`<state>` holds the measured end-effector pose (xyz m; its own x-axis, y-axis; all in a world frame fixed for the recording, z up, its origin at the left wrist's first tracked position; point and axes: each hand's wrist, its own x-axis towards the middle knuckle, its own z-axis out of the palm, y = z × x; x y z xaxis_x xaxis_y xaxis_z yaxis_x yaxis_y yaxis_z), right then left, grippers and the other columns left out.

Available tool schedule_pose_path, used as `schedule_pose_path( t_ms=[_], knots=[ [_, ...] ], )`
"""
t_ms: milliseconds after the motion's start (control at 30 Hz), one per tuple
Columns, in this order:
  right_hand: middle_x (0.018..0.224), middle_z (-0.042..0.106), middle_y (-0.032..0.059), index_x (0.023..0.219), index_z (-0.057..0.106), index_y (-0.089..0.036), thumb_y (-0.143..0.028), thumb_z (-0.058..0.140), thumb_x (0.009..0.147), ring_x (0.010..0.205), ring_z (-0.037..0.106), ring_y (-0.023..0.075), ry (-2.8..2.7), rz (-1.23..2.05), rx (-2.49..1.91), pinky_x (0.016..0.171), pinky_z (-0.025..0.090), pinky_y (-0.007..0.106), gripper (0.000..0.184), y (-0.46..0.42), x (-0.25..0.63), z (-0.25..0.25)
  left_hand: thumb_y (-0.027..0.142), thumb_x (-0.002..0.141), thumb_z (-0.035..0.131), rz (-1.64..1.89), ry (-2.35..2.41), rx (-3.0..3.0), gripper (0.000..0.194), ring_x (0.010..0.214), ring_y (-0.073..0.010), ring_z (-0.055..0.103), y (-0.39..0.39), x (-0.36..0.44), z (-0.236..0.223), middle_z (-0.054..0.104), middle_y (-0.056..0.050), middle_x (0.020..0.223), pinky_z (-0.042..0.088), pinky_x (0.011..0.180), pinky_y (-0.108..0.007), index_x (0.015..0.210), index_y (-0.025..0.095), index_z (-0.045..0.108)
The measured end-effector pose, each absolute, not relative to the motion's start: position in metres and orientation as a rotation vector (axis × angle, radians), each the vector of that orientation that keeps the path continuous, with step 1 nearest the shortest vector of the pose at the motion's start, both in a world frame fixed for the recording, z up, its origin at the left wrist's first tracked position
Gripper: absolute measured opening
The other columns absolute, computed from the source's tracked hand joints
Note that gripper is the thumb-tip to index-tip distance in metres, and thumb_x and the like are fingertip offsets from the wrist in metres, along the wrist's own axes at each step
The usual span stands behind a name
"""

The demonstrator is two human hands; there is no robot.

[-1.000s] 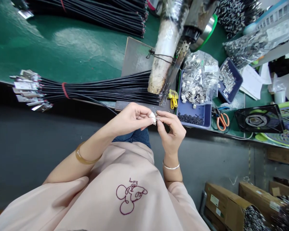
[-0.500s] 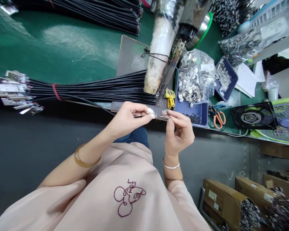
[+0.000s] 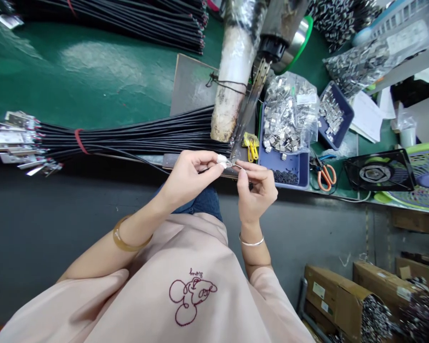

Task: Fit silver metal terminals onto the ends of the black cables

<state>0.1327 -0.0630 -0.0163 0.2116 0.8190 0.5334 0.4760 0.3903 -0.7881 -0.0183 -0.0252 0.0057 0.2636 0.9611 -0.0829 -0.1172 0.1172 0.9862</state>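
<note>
Silvery thin piece [image 3: 238,166] crosswise between both hands [image 3: 189,176] [image 3: 258,193]

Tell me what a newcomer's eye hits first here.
Probably the left hand and right hand, close together at the bench's front edge, pinching something tiny. Next, the red-banded cable bundle stretching leftward along that edge. Then the larger blue tray right of the hands, holding a bag of silver pieces.

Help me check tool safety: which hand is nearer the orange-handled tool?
Right. The right hand is to the left of the orange-handled tool; the left hand is farther left, on the far side of the right hand.
</note>
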Motion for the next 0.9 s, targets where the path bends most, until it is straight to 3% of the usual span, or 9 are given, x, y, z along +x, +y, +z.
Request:
schedule_pose_path(
  t_ms=[200, 433, 600, 900],
  knots=[
    [0.099, 0.078, 0.0002, 0.088, 0.057, -0.027, -0.012, 0.061, 0.090, 0.087, 0.077, 0.0151, -1.647, -0.020, -1.198, 0.075, 0.065, 0.031, 0.015, -0.057, 0.131, -0.017, 0.025, 0.078, 0.067, 1.057, 1.027, 1.159, 0.012, 0.066, -0.0103, 0.057, -0.024, -0.015, 0.005, 0.063, 0.000, 0.069, 0.048, 0.063, -0.021, 0.071, 0.014, 0.068],
    [0.094, 0.080, -0.0005, 0.086, 0.055, -0.025, -0.009, 0.063, 0.087, 0.080, 0.078, 0.0135, -1.713, -0.216, -1.172, 0.071, 0.064, 0.025, 0.018, -0.052, 0.130, -0.015, 0.021, 0.077, 0.065, 1.101, 1.048, 1.180, 0.013, 0.058, -0.0083, 0.050, -0.022, -0.010, 0.005, 0.058, 0.001, 0.061, 0.043, 0.057, -0.020, 0.065, 0.014, 0.065],
    [0.091, 0.081, -0.0004, 0.084, 0.055, -0.023, -0.008, 0.064, 0.086, 0.078, 0.077, 0.0110, -1.709, -0.273, -1.146, 0.071, 0.062, 0.020, 0.018, -0.048, 0.129, -0.013, 0.020, 0.074, 0.066, 1.156, 1.041, 1.148, 0.010, 0.057, -0.0078, 0.049, -0.021, -0.008, 0.005, 0.058, 0.001, 0.061, 0.041, 0.055, -0.019, 0.067, 0.013, 0.067],
    [0.091, 0.081, 0.0030, 0.084, 0.056, -0.023, -0.005, 0.066, 0.082, 0.078, 0.078, 0.0131, -1.737, -0.239, -1.106, 0.070, 0.062, 0.021, 0.021, -0.050, 0.130, -0.009, 0.015, 0.074, 0.064, 1.146, 1.002, 1.128, 0.009, 0.056, -0.0065, 0.046, -0.023, -0.010, 0.008, 0.056, 0.002, 0.059, 0.039, 0.054, -0.018, 0.065, 0.013, 0.068]
  ],
)
